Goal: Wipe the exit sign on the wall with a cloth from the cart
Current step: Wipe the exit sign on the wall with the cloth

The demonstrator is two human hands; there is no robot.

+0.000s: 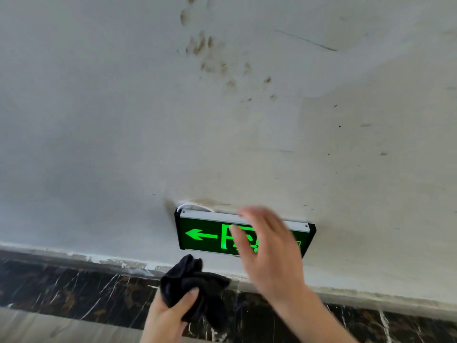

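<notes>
**Dark cloth bunched in our left hand, right hand spread before the exit sign**

Nearest the camera, at the bottom of the view, our left hand [165, 315] closes around a bunched black cloth [195, 283]. The thumb presses across the front of the fabric, and loose folds spill above and to the right of the fist. We hold the cloth just below the sign's lower left corner, in front of the line where the pale wall meets the skirting, and it does not touch the sign.

Left of the hands, we see a dark marble skirting [74, 288] with white veins running along the foot of the wall [99, 144], its upper edge ragged with chipped paint.

Moving right, the exit sign [202, 235] sits low on the wall, black-framed with a silver top rail. A glowing green arrow points left beside a green running-figure symbol. A white cable [195, 207] loops out above its top left corner, and brown stains climb the wall higher up.

Further right, our right hand [268, 248] is open with the fingers spread and holds nothing. It is blurred, and it covers the middle and right part of the sign's face. We cannot tell whether the palm touches the sign.
</notes>
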